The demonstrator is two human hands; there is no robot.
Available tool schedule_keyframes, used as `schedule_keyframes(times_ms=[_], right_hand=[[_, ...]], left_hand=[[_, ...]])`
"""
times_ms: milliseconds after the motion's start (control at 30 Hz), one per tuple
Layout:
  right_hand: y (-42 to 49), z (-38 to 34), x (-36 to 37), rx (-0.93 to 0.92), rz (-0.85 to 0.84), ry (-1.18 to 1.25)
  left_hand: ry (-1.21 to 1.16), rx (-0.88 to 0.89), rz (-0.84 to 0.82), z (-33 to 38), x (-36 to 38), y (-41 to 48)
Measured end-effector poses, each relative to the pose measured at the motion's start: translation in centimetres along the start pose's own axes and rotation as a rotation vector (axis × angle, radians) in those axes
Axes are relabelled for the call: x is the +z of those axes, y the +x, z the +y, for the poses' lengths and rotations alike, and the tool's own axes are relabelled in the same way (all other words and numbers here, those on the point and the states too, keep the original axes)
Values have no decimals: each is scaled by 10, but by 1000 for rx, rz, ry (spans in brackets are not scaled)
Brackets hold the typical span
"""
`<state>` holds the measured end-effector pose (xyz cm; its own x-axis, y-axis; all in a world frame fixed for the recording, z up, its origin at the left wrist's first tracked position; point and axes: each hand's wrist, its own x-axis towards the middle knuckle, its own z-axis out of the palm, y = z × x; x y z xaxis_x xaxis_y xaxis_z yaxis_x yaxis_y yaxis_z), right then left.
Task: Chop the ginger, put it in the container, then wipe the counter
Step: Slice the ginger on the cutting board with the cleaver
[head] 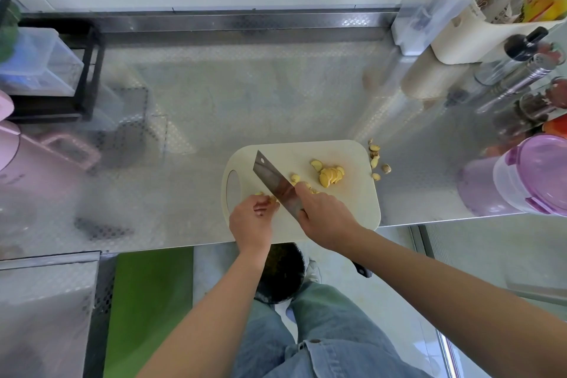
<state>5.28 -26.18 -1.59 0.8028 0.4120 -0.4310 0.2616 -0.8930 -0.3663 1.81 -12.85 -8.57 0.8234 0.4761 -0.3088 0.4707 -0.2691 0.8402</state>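
Observation:
A cream cutting board [349,209] lies at the steel counter's front edge. My right hand [325,218] grips a cleaver [273,184] whose blade slants across the board's left half. My left hand [253,218] pinches a small ginger piece [260,194] beside the blade. A pile of yellow ginger slices [330,175] lies on the board's right part. Ginger scraps [376,159] are scattered on the counter just off the board's right edge. A clear container with a purple lid [534,178] stands at the right.
A pink kettle [18,163] stands at the left, a black rack with a clear box [46,67] behind it. Bottles and jars [521,77], a cream holder and a paper roll crowd the back right. A dark bin [280,276] stands on the floor below the counter's edge.

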Motion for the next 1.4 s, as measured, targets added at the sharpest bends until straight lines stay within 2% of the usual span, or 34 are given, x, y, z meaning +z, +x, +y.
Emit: schedule_keyframes(times_ms=[500,833,1400], right_hand=[[-4,-2,-9,-26,-31,-19],[10,-10,-10,-22,-51,-28],[12,-7,2,8,-12,3]], left_hand=[[19,33,-53,-1,-6,6],[117,107,-63,1,-10,8],[124,115,-70,0,-8,11]])
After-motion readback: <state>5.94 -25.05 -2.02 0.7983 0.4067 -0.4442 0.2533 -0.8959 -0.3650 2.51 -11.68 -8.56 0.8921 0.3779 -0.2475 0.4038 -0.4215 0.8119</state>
